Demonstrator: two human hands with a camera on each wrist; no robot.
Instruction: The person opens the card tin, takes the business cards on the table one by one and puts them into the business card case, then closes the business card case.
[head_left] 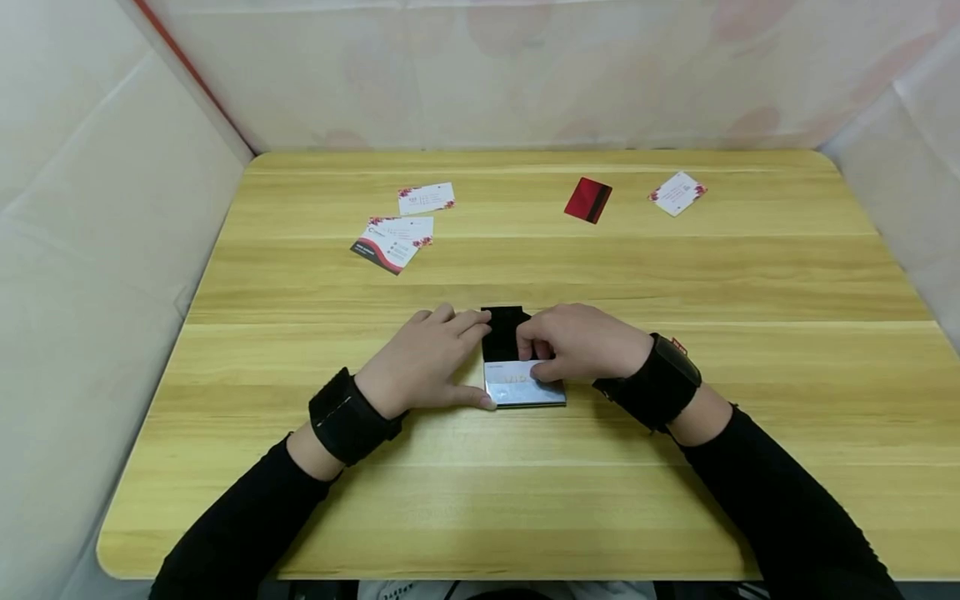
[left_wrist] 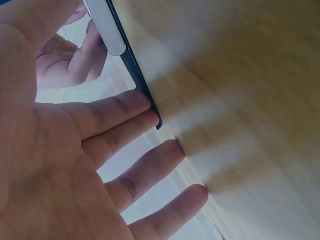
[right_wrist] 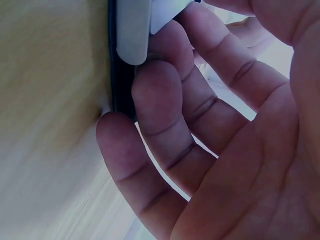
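A card case (head_left: 501, 335) lies on the table in front of me, its black flap folded back and a pale face with gold lettering in its lower half. My left hand (head_left: 423, 354) rests at its left side, thumb at the near corner and fingertips along the flap's edge. In the left wrist view, those fingers (left_wrist: 145, 172) are nearly straight. Over the case's right side, my right hand (head_left: 581, 342) has curled fingers and a lowered thumb. The right wrist view shows a white card (right_wrist: 167, 12) pinched there, partly hidden by the fingers, beside the case's rounded silver edge (right_wrist: 132, 35).
Several printed cards lie farther back: a white one (head_left: 426, 199) and an overlapping pair (head_left: 390, 243) at left, a red card (head_left: 583, 200) with a dark stripe and another white card (head_left: 678, 194) at right. Pale fabric walls (head_left: 480, 75) surround the wooden table (head_left: 480, 500).
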